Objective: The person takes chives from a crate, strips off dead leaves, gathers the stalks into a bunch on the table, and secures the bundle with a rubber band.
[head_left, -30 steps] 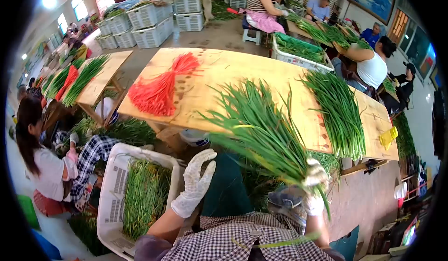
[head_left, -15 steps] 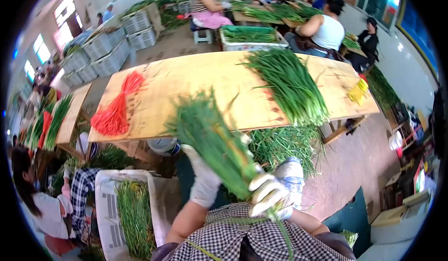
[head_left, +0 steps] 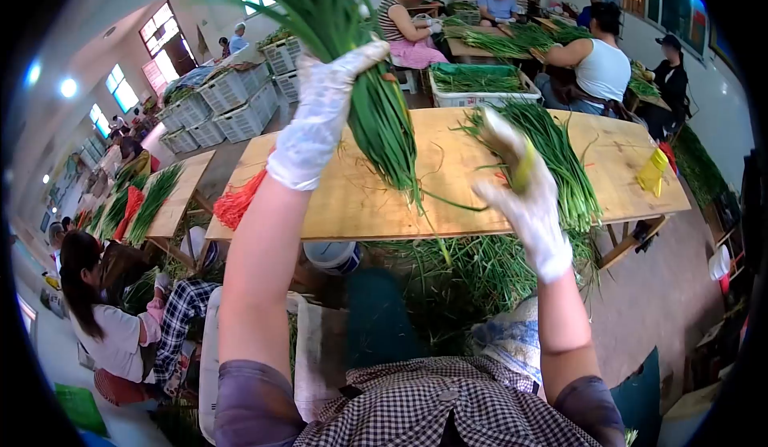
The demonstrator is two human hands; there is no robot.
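My left hand, in a white glove, is raised over the table and closed around a bunch of long green chives. The bunch spreads above the hand past the upper frame edge, and its lower end hangs down with a few loose blades trailing. My right hand, also gloved, is held up to the right of the bunch, apart from it, with thumb and fingers spread. A yellow patch shows along its fingers; I cannot tell what it is. Behind that hand a pile of chives lies on the wooden table.
Red ties lie at the table's left end, partly behind my left arm. A yellow object stands at the right end. Loose greens and a white bucket are underneath. A seated person is at left; others work beyond.
The chives have risen from near my lap to above the table, now in my left hand. My right hand has let go and moved forward, opening. The view has tilted up.
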